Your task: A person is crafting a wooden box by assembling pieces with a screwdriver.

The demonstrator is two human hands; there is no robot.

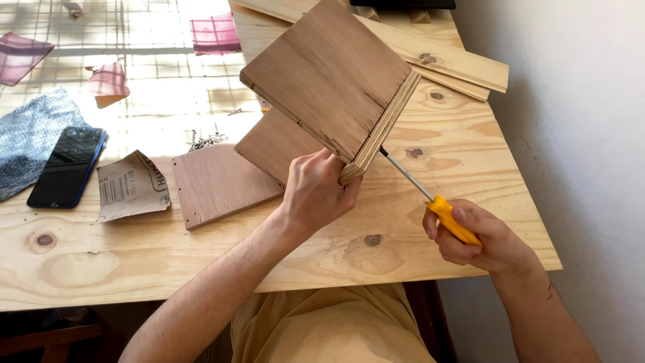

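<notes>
My left hand [316,191] grips the near corner of a plywood panel assembly [329,74], holding it tilted up off the wooden table [430,175]. Its layered edge faces right. My right hand [480,238] holds a screwdriver [430,198] by its yellow handle. The metal shaft points up and left, and its tip touches the layered edge near the lower corner. A second brown panel [218,181] lies flat on the table to the left of my left hand.
A dark phone [67,168] lies at the left on a blue-grey cloth [30,134]. Beside it sits a torn paper piece [131,185]. Loose screws [205,140] lie behind the flat panel. Pine boards [443,60] are stacked at the back right. A white wall [578,134] borders the table's right side.
</notes>
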